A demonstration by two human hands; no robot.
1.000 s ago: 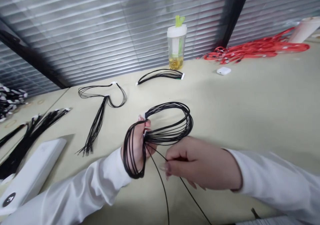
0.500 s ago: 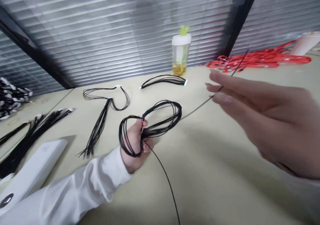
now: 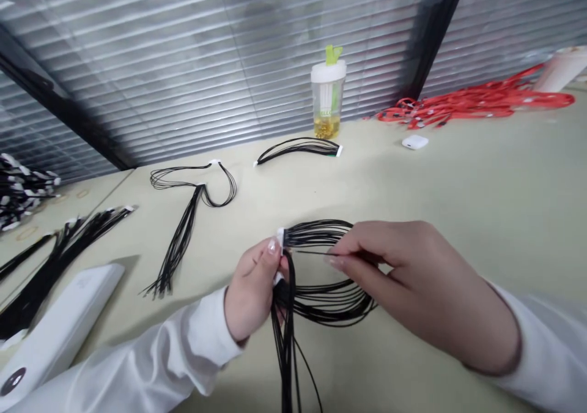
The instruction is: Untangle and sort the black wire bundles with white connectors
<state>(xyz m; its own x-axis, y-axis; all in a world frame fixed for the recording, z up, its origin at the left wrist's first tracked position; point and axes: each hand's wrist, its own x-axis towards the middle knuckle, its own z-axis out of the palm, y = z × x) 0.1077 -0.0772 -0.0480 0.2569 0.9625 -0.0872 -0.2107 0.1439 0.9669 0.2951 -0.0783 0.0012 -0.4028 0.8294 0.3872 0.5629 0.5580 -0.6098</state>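
My left hand [image 3: 251, 293] pinches a small white connector [image 3: 280, 238] from which a bundle of thin black wires [image 3: 316, 293] loops to the right and hangs down towards me. My right hand [image 3: 413, 281] is closed in a pinch on a single black wire [image 3: 312, 253], whose tip lies just right of the connector. Both hands are over the beige table [image 3: 458, 193], near its front.
More black wire harnesses [image 3: 183, 229] lie to the left and at the back [image 3: 298, 148]. A clear bottle [image 3: 327, 100] stands by the blinds, with a red cable pile [image 3: 477, 100] and a small white case [image 3: 414, 142] at the right. A white flat box [image 3: 55, 330] lies front left.
My right hand swept out to the right with the single wire, then came back and now holds its tip at the connector. The wire loop hangs lower from my left hand.
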